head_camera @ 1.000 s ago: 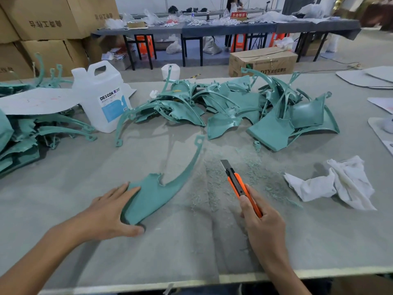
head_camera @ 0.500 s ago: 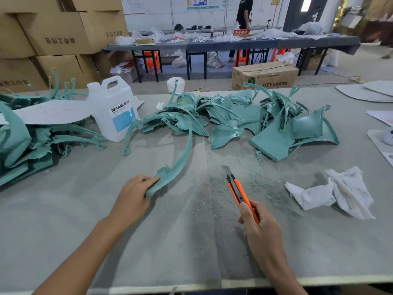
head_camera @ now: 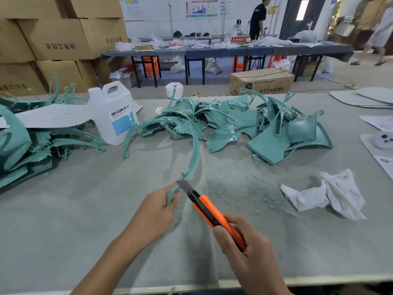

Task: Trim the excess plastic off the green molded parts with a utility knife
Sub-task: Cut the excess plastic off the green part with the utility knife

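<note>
My left hand (head_camera: 156,211) grips the near end of a curved green molded part (head_camera: 195,155), held on edge so its long arm arcs away toward the far pile. My right hand (head_camera: 248,250) holds an orange utility knife (head_camera: 214,213) with the blade out; the blade tip touches the part just beyond my left fingers. A heap of green molded parts (head_camera: 265,128) lies at the back middle of the table, and another stack of them (head_camera: 23,145) sits at the left.
A white DEXCON jug (head_camera: 116,116) stands at the back left. A crumpled white rag (head_camera: 325,194) lies on the right. Green shavings (head_camera: 234,179) dust the grey table (head_camera: 63,209). Cardboard boxes (head_camera: 55,43), further tables and people are behind.
My left hand lifted the flat-lying part, turned it on edge and drew it toward the middle. My right hand brought the knife up and left until its blade met the part.
</note>
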Available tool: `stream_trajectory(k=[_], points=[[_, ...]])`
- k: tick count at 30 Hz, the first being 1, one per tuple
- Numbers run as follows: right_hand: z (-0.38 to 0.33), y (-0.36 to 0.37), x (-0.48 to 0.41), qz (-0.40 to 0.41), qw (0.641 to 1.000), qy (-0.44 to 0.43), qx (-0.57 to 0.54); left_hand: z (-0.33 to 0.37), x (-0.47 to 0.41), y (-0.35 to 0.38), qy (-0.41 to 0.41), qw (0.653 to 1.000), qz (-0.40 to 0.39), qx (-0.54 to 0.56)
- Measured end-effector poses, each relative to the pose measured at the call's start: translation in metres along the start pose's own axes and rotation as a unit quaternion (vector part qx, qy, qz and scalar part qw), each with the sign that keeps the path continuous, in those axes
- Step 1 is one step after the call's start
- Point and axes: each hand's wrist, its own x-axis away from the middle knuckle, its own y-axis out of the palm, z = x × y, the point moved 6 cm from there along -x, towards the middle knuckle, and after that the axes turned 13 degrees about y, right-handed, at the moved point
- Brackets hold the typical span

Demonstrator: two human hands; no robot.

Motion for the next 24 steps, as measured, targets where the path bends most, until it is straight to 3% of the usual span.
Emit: stream_trajectory(k=[7,12,16,20,24], points=[[-0.020,-0.007,-0.004,0.002,0.997,-0.057,0.060,0.021,0.009,-0.005,-0.007,0.999,-0.013,0.029],[-0.023,-0.044,-0.045,0.063,0.993,-0.051,0.083,0.042,0.023,-0.022,0.026,0.990,-0.053,0.126],[-0.025,-0.072,-0.091,0.058,0.990,-0.076,0.107,0.051,0.031,-0.042,0.015,0.949,-0.125,0.291],[-0.021,-0.089,-0.142,0.052,0.982,-0.070,0.169,0.049,0.030,-0.061,0.024,0.912,-0.142,0.384],[-0.007,-0.095,-0.189,0.005,0.929,-0.036,0.369,0.031,0.020,-0.065,-0.026,0.873,-0.095,0.477]])
